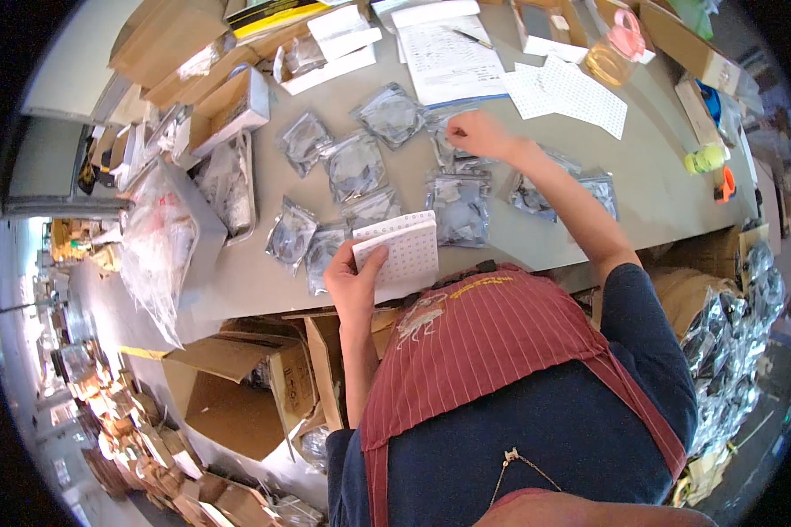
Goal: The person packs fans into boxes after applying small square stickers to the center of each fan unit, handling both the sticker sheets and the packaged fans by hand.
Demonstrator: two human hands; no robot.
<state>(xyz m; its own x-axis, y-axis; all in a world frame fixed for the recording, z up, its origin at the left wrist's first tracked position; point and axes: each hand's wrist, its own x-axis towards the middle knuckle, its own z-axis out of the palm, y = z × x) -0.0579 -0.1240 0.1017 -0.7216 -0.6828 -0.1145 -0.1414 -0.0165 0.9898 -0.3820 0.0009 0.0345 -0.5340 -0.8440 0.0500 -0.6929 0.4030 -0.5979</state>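
Note:
My left hand (355, 279) grips a folded stack of white sticker sheets (406, 255) with rows of small round labels, the thumb lying on top. It is close to the table's near edge. Farther out, my right hand (479, 135) hangs over a silver zip bag (453, 155), its fingers curled together; anything in them is too small or hidden to make out. Several more silver zip bags lie flat around, among them one large bag (460, 207) right of the sheets, one bag (391, 115) at the far side and one bag (291, 234) at the left.
Loose label sheets (569, 95), a printed form (448, 54) with a pen (472, 38) and a pink-lidded jug (613, 54) stand or lie at the back. A grey bin (204, 250) with plastic bags is at left. An open carton (228, 400) sits below the table edge.

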